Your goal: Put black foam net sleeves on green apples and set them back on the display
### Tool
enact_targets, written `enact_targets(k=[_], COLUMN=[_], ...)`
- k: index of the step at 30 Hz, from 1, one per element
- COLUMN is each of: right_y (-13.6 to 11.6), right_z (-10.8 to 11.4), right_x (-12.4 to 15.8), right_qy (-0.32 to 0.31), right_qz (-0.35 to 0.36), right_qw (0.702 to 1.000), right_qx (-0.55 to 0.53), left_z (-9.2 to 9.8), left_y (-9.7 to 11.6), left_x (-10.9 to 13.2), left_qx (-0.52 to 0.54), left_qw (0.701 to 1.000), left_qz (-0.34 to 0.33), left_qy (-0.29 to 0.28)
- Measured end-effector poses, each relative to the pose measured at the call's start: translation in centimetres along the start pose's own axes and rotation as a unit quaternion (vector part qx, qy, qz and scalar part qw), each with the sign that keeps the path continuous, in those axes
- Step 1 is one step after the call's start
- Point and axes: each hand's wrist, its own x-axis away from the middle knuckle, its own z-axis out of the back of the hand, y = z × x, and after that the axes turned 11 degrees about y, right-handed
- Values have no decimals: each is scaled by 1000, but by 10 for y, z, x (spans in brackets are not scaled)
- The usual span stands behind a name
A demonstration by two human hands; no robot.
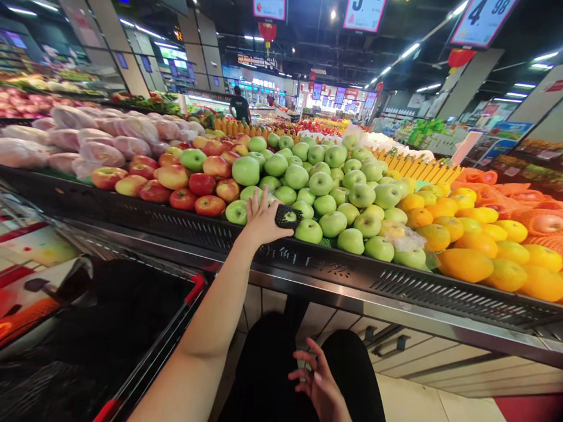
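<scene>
My left hand (263, 221) reaches over the front row of green apples (320, 183), fingers spread. In the gap beside its thumb and forefinger sits a green apple in a black mesh sleeve (288, 217); the hand is against it, but I see no closed grip. Red and yellow apples (178, 177) are heaped just left of the hand. Low in front of my legs, my right hand (320, 381) is held up with fingers apart and loosely bent, holding nothing.
A black slotted rim (176, 225) borders the fruit stand. Oranges (477, 243) lie to the right, bagged pinkish fruit (105, 138) to the left. A shopping cart with red corners (194, 289) stands at lower left. A person (240, 106) is farther back.
</scene>
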Motion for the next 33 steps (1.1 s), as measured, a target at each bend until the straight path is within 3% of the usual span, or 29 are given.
enact_targets(k=[3,7,10,13,15,17,20,22,25,28,31,33], right_y=[1,3,4,2,-1,-4,-2,3,13,19,17,13], right_z=[-6,-13,-13,-7,-2,3,6,3,-7,-15,-16,-13], right_x=[0,4,8,13,15,15,12,10,9,11,13,13], right_qy=[-1,-23,-21,-3,2,-4,-18,-26,-49,-75,-97,-88], right_qz=[-1,-13,-24,-21,-17,-16,-21,-27,-40,-48,-52,-48], right_qw=[1000,1000,999,999,998,996,992,990,988,984,980,980], right_qx=[6,10,24,43,63,91,123,133,144,155,166,170], left_z=[-5,-11,-21,-38,-50,-56,-49,-37,-24,-24,-32,-35], left_y=[-5,-3,-1,-17,-42,-75,-128,-159,-198,-224,-235,-232], left_x=[2,22,58,111,150,185,222,235,242,240,237,236], left_qx=[10,-1,-7,6,-6,-48,-135,-168,-154,-101,-76,-82], left_qw=[1000,995,987,979,974,957,888,848,827,819,806,804], left_qz=[-3,-17,-30,-39,20,157,381,468,525,560,585,585], left_qy=[14,93,158,198,223,238,221,185,132,74,46,70])
